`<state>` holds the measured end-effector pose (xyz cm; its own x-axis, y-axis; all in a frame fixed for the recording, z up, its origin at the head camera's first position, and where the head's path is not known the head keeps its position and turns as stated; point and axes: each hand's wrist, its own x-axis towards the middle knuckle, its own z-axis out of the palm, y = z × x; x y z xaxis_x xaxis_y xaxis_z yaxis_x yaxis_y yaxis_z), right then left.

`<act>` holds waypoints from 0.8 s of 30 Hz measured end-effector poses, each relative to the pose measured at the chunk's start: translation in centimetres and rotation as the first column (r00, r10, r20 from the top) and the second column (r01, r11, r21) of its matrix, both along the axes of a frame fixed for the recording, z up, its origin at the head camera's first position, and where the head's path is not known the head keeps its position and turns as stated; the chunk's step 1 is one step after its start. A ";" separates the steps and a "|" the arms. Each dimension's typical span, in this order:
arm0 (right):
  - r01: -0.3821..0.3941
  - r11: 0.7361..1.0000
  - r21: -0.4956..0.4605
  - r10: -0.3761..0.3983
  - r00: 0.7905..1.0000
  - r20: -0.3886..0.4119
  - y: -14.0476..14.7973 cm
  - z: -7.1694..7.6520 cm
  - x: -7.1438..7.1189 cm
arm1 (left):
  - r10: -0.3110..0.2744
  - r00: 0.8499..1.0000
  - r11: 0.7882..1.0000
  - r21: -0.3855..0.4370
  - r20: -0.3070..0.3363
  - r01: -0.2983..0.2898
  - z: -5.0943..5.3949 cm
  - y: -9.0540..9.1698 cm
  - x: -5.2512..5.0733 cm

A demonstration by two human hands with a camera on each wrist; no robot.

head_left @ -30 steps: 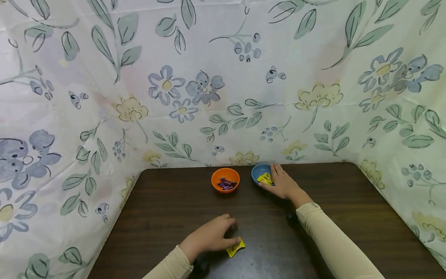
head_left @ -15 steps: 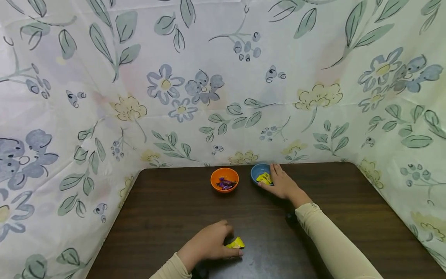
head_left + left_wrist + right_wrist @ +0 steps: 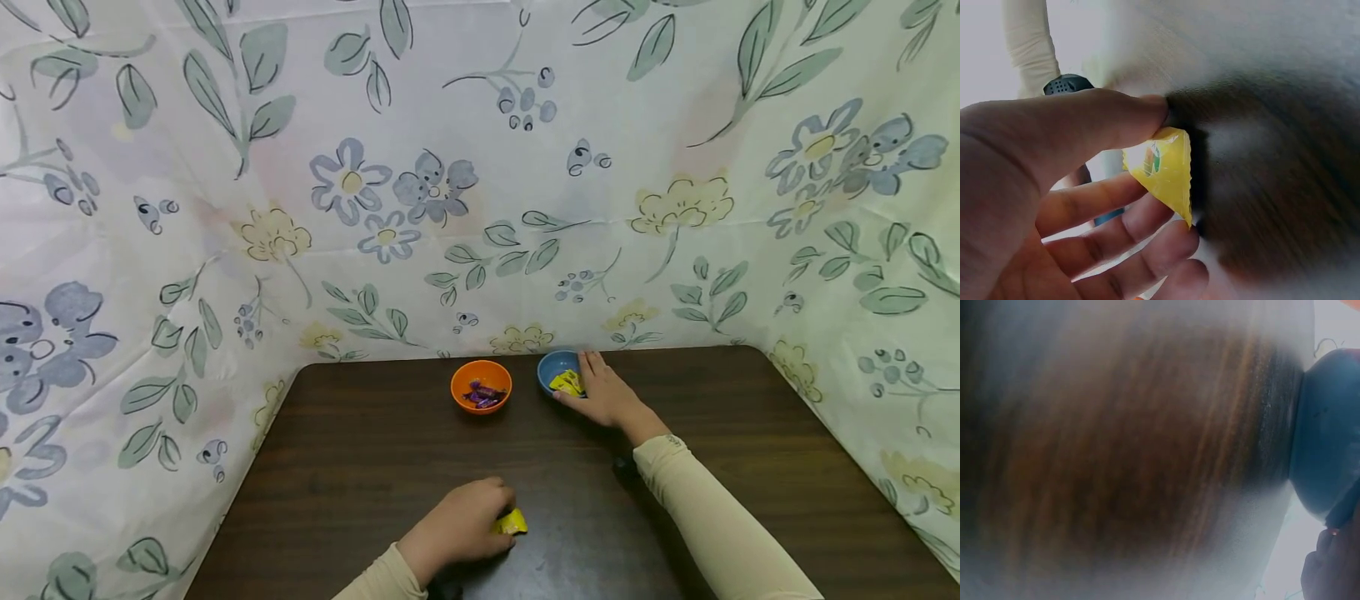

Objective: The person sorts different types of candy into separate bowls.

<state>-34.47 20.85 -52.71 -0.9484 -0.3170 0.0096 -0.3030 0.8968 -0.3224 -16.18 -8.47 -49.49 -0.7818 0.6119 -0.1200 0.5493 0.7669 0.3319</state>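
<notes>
My left hand [image 3: 467,521] is low over the table, pinching a yellow wrapped candy [image 3: 515,522] between thumb and fingers. In the left wrist view the candy [image 3: 1169,172] has a green mark on its wrapper and sits between the thumb and index fingertip, close to the dark tabletop. My right hand [image 3: 609,398] holds the right side of a small blue bowl [image 3: 551,367], thumb along the near side and fingers along the right side. Several yellow candies [image 3: 567,383] lie inside it. The right wrist view shows the bowl's outer wall [image 3: 1325,434] and some fingers [image 3: 1329,565].
An orange bowl [image 3: 481,367] with several purple-wrapped candies [image 3: 483,394] stands left of the blue bowl. Both stand near the back edge of the dark wooden table [image 3: 375,442]. A floral cloth [image 3: 480,275] hangs behind and along the sides.
My left thumb and fingers have closed on the yellow candy, which lay on the table under the hand before. The right hand stays at the blue bowl. The head view has shifted slightly.
</notes>
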 end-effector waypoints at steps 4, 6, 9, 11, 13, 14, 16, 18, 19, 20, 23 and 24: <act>0.002 1.000 0.001 -0.002 1.000 -0.001 -0.1 0.1 0.1 | -0.012 1.000 1.000 0.018 0.003 0.012 -0.1 0.5 -0.4; 0.002 1.000 0.001 -0.002 1.000 -0.002 -0.1 0.2 0.1 | -0.021 1.000 0.999 0.029 0.002 0.021 -0.2 0.7 -0.7; 0.003 1.000 -0.003 -0.003 1.000 0.003 0.0 0.2 0.2 | -0.031 1.000 0.998 0.058 0.003 0.030 -0.1 1.0 -1.3; 0.005 1.000 -0.007 -0.005 1.000 0.006 0.0 0.3 0.2 | -0.033 0.999 0.997 0.075 -0.002 0.033 0.0 1.1 -1.8; 0.006 1.000 -0.010 -0.006 1.000 0.008 0.0 0.3 0.2 | -0.032 0.999 0.995 0.094 -0.017 0.034 0.1 1.2 -2.3; 0.007 1.000 -0.009 -0.007 1.000 0.008 0.0 0.3 0.2 | -0.031 0.999 0.994 0.103 -0.025 0.033 0.2 1.2 -2.6; 0.013 1.000 -0.005 -0.012 1.000 0.013 0.0 0.2 0.2 | -0.030 0.998 0.992 0.123 -0.048 0.036 0.3 1.4 -3.1; 0.012 1.000 -0.004 -0.012 1.000 0.014 0.0 0.2 0.2 | -0.030 0.997 0.989 0.143 -0.073 0.040 0.4 1.5 -3.6; 0.012 1.000 -0.005 -0.012 1.000 0.016 0.0 0.3 0.2 | -0.029 0.996 0.988 0.152 -0.081 0.041 0.4 1.6 -3.9; 0.013 1.000 -0.006 -0.012 1.000 0.018 -0.1 0.3 0.2 | -0.030 0.996 0.986 0.159 -0.089 0.044 0.4 1.7 -4.1; 0.009 1.000 -0.013 -0.009 1.000 0.019 0.0 0.3 0.3 | -0.032 0.993 0.984 0.171 -0.118 0.052 0.5 1.9 -4.9; 0.010 1.000 -0.012 -0.009 1.000 0.021 0.0 0.2 0.2 | -0.032 0.991 0.983 0.175 -0.126 0.054 0.5 2.0 -5.2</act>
<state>-34.23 20.82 -52.47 -0.9514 -0.3079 -0.0065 -0.2876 0.8958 -0.3390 -21.34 -6.47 -48.96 -0.7564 0.6481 0.0882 0.6252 0.6768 0.3887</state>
